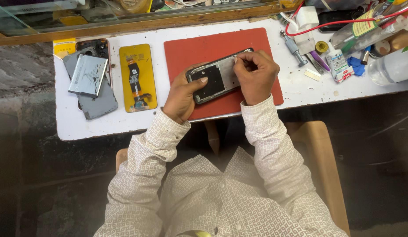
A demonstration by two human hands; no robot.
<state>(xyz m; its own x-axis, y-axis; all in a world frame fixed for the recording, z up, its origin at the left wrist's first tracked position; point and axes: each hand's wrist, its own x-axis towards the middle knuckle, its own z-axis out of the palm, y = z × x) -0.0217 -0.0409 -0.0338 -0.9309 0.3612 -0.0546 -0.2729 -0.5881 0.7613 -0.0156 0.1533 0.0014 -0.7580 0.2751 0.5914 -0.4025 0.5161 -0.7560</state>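
A long-sleeved shirt (221, 193) — pale cream with a small brown lattice print — buttoned cuffs (256, 107) at both wrists; hands bare.

To your left on the white bench lies a yellow-backed display panel (137, 77), a tall rectangle with a dark flex strip down its middle. At the far right a clear bottle lies on its side with a yellow and green label (363, 25). Near it sits a small white, printed packet (338, 66).
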